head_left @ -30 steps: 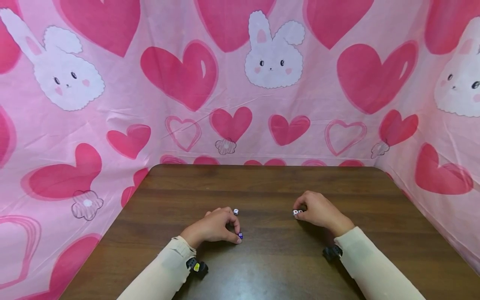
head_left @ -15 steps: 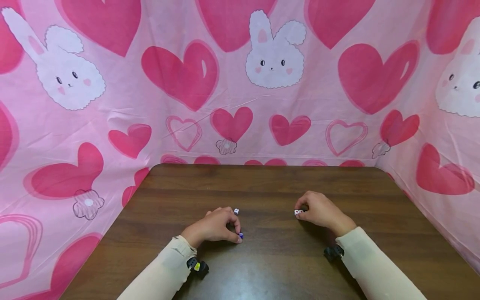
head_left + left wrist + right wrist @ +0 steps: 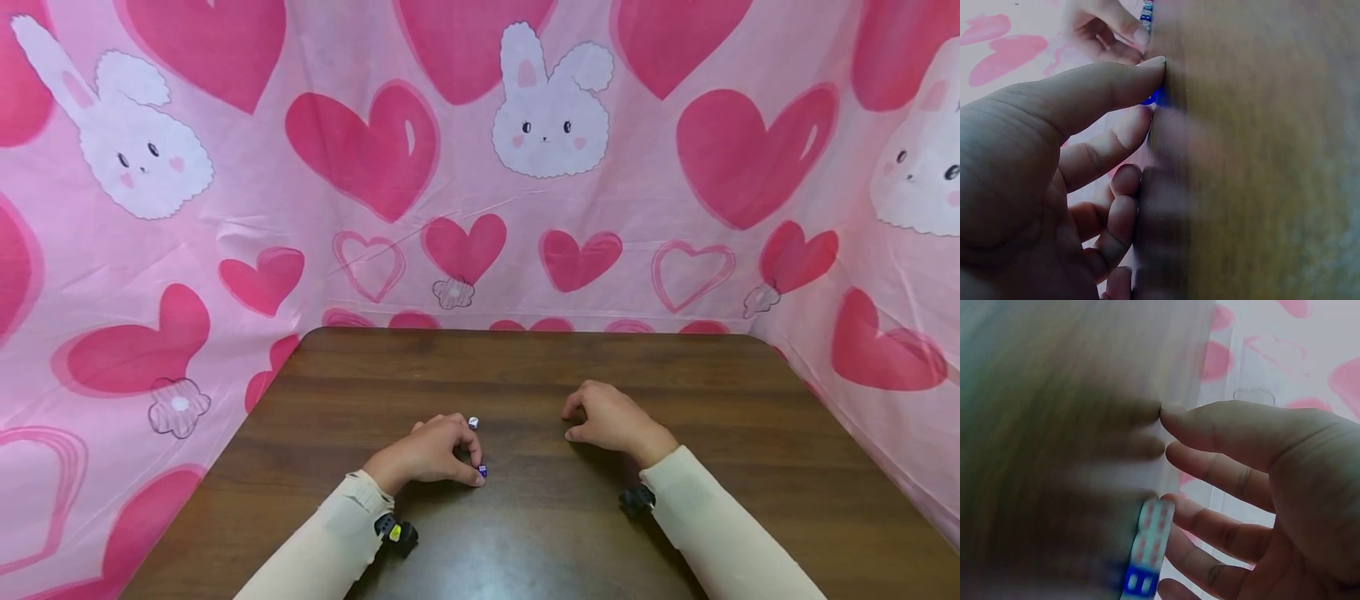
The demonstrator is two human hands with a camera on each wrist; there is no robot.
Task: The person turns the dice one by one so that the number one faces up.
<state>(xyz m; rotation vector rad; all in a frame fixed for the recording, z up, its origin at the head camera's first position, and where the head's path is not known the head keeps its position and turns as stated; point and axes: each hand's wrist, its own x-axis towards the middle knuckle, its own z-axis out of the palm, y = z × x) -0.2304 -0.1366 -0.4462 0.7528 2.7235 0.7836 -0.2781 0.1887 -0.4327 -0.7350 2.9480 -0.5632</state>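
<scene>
My left hand pinches a small blue die between thumb and index finger, low over the brown table. In the left wrist view a sliver of that blue die shows between the two fingertips. Just beyond the left knuckles lies a white die. My right hand hovers low over the table to the right, thumb and index tips apart with nothing between them. Close by its middle fingertip, a row of white dice ends in a blue die; the hand hides this row in the head view.
A pink cloth with hearts and rabbits hangs behind the table and at both sides. Each wrist carries a small black camera, the left one and the right one. Table surface lies between the hands.
My right hand has shifted left, and the white dice that showed at its fingertips are out of sight in the head view. The left hand with its blue die stays put.
</scene>
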